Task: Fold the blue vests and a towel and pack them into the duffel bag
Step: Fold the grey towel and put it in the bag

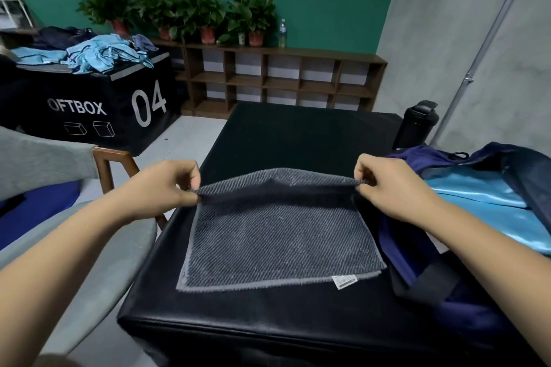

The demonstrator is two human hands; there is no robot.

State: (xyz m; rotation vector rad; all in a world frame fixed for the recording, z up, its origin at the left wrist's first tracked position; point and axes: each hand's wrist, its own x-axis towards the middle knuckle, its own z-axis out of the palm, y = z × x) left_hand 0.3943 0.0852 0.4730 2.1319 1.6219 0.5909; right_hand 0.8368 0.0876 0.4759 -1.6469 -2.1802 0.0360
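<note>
A dark grey towel (277,241) with a pale hem and a white label lies on the black padded block (268,322) in front of me. Its far edge is lifted off the block. My left hand (167,185) pinches the far left corner, and my right hand (387,185) pinches the far right corner. At the right stands the open navy duffel bag (423,274), with shiny light blue fabric (483,202) showing inside it. A heap of light blue vests (101,53) rests on a black box marked "04" at the far left.
A grey chair with a wooden arm (113,167) stands at my left. A black flask (419,122) sits behind the block at the right. A low wooden shelf (277,80) with potted plants and a bottle runs along the green wall.
</note>
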